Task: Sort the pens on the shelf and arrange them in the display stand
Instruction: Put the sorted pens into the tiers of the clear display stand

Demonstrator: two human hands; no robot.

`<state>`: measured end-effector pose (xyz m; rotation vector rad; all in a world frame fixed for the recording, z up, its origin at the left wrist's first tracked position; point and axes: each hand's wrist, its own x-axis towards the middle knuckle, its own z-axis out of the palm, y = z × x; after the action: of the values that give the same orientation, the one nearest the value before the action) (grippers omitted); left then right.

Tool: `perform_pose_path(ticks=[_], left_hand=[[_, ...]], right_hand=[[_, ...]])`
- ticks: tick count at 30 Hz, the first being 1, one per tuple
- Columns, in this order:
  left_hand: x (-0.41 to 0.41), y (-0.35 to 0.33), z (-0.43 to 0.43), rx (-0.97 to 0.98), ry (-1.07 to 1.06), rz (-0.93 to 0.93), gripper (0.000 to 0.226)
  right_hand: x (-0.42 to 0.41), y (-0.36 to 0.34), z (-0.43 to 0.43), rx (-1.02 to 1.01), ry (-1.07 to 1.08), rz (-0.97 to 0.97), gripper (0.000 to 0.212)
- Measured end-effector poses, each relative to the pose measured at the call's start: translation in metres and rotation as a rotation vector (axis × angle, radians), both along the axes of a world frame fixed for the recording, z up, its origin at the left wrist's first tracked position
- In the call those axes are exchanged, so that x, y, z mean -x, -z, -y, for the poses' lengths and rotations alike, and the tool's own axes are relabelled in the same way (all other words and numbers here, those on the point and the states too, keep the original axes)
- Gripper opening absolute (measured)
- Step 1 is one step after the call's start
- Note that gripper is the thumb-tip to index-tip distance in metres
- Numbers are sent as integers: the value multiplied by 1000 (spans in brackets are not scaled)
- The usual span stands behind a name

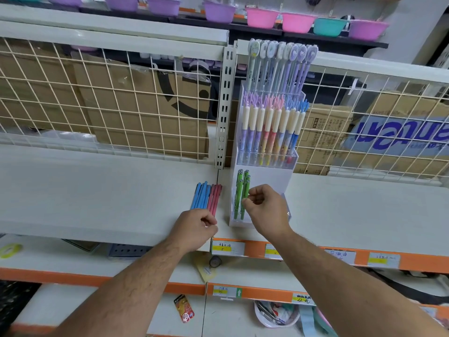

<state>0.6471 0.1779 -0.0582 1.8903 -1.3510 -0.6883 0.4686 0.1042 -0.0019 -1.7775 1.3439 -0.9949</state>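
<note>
On the white shelf [97, 190], left of the stand, a row of blue pens [200, 195] lies flat, side by side, with the pink pens [215, 197] touching them on the right. My left grip [194, 226] sits at the near ends of these pens, fingers curled in towards the pink ones; I cannot tell whether it actually holds one. Just beside the pink pens is the stepped stand [269, 178], on the shelf against the wire grid. In its lowest, front tier, a few green pens [236, 200] stand upright at the left side. My right grip [264, 210] reaches into that tier and pinches one green pen [246, 188] between thumb and forefinger, upright among the others. The middle tier holds a row of pastel pens [272, 127] with forked tops, and the back tier holds tall pens [281, 62] with oval heads.
</note>
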Motion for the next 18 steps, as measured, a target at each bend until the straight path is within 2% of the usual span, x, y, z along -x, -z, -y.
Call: perform_pose_path(ticks=[6,12,16,18], left_hand=[[0,0,0,5,-10,-32,9],[-5,-3,1,80,-106,-88,10],[-18,0,4,99,-187,177,16],[-26,2,7,59,-248,211,18]], right_hand=[[4,10,-14,31,26,6,13],[-1,40,-45,53,-163,-199,16],[-16,51,-49,182,-227,-408,10],[-22,53,-48,224,-266,-444,9]])
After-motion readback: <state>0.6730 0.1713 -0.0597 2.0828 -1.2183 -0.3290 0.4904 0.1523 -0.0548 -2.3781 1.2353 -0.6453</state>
